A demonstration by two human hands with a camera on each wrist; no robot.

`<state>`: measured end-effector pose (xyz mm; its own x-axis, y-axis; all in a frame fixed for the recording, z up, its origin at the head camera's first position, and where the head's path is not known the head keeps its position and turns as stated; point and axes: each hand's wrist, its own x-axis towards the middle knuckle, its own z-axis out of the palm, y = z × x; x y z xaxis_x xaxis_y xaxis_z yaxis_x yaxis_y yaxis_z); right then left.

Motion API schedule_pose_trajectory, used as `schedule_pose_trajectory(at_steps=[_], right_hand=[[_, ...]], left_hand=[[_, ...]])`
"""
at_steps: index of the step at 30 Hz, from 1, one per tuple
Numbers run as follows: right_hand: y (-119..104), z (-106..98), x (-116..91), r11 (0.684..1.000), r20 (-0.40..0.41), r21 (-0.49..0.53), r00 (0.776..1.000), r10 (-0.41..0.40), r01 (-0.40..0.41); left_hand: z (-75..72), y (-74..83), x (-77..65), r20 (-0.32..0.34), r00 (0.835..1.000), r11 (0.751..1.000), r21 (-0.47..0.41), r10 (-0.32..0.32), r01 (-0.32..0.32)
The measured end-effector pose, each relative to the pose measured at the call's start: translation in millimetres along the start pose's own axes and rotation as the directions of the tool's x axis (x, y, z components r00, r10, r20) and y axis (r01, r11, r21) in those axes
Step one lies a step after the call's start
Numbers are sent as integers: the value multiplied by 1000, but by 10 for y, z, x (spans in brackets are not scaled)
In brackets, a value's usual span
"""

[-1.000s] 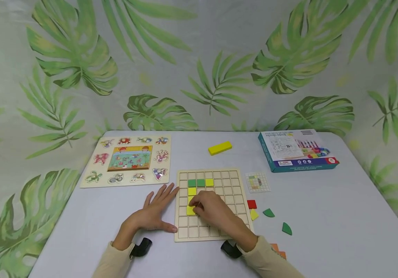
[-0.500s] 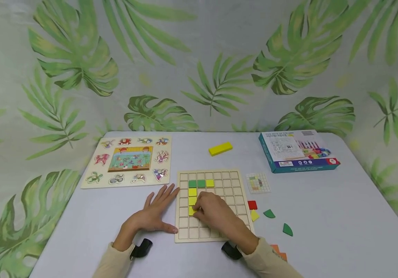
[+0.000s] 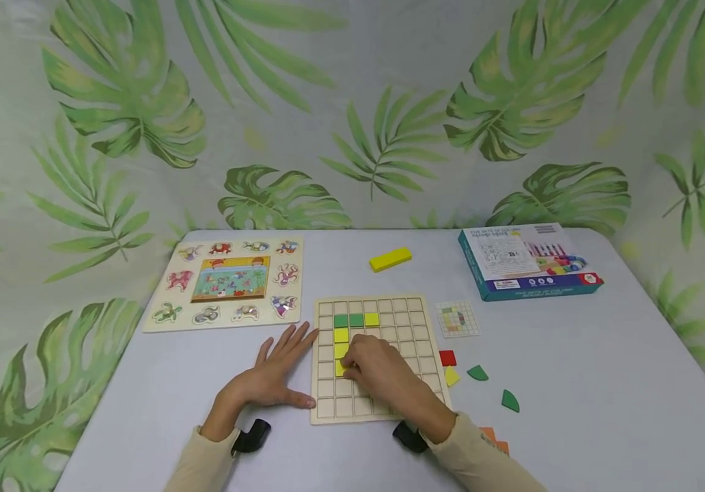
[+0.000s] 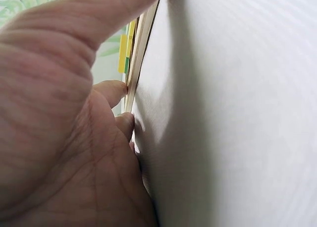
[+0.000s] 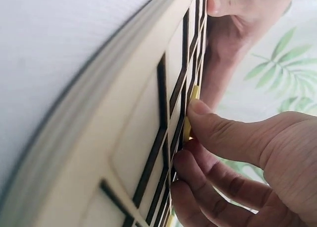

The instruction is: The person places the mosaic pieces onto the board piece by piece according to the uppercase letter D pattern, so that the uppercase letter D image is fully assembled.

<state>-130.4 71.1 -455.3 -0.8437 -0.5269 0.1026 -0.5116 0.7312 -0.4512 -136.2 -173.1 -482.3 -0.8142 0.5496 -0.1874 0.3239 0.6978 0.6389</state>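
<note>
A wooden grid board [image 3: 326, 408] lies on the table in the head view. My right hand [image 3: 383, 372] reaches over it, thumb and fingers pinching a yellow square tile [image 3: 339, 368] low in the second column. In the right wrist view the thumb presses on the edge of this yellow tile [image 5: 187, 130]. Above it in the same column are two more yellow tiles, then a green tile [image 3: 341, 320]. A second green tile and a yellow tile [image 3: 371, 319] continue that row. My left hand [image 3: 269, 379] lies spread, its fingertips and thumb at the board's left edge.
Right of the board are a small pattern card [image 3: 458, 319], a red tile [image 3: 447, 358], a yellow piece, two green quarter-round pieces and orange tiles [image 3: 494, 441]. Farther back are an animal puzzle board [image 3: 294, 256], a yellow block [image 3: 391, 259] and a flat box [image 3: 531, 263].
The pinched yellow tile has shifted slightly right, lining up with the yellow tiles above it. The left hand has stayed at the board's edge.
</note>
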Motion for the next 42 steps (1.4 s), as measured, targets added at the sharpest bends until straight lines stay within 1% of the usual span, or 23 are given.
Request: schedule_pose_trajectory(at_steps=[5, 8, 10, 12, 15, 17, 19, 24, 27, 30, 35, 39, 42], right_hand=[[-5, -28, 57, 998, 8, -57, 1000, -24, 24], [1, -32, 105, 995, 13, -100, 999, -30, 31], [9, -33, 138, 994, 12, -110, 1000, -26, 27], [22, -28, 162, 995, 15, -101, 1000, -16, 18], [52, -25, 175, 998, 38, -59, 999, 4, -2], [79, -43, 152, 999, 61, -35, 998, 20, -18], [116, -77, 107, 999, 66, -26, 997, 31, -30], [223, -243, -84, 996, 38, -10, 995, 90, -89], [302, -358, -237, 992, 38, 12, 992, 123, -123], [403, -455, -408, 993, 60, 13, 991, 120, -121], [565, -588, -694, 989, 119, 1, 982, 145, -146], [655, -691, -938, 979, 158, -3, 966, 203, -206], [690, -753, -1107, 965, 190, 13, 948, 254, -262]], left_hand=[[-19, 39, 2, 13, 1000, 1000, 16, -21, 21], [-10, 46, 1, 7, 1000, 1000, 24, -13, 12], [-5, 46, 1, 3, 1000, 1000, 27, -9, 9], [-2, 41, -5, 0, 1000, 1000, 28, -6, 6], [-7, 23, -13, -6, 1000, 1000, 15, -4, 4], [-8, 16, -20, -5, 1000, 1000, 7, -2, 2], [-9, 18, -22, -4, 1000, 1000, -13, 0, 0], [-9, 49, -21, 3, 1000, 1000, -17, -11, 11], [-17, 66, -15, 10, 1000, 1000, -5, -15, 15], [-26, 86, -6, 19, 1000, 1000, 3, -19, 19], [-54, 110, -2, 14, 1000, 1000, 2, -23, 23], [-46, 99, 2, 18, 999, 1000, 1, -29, 29], [-26, 82, 0, 23, 999, 999, 6, -37, 37]])
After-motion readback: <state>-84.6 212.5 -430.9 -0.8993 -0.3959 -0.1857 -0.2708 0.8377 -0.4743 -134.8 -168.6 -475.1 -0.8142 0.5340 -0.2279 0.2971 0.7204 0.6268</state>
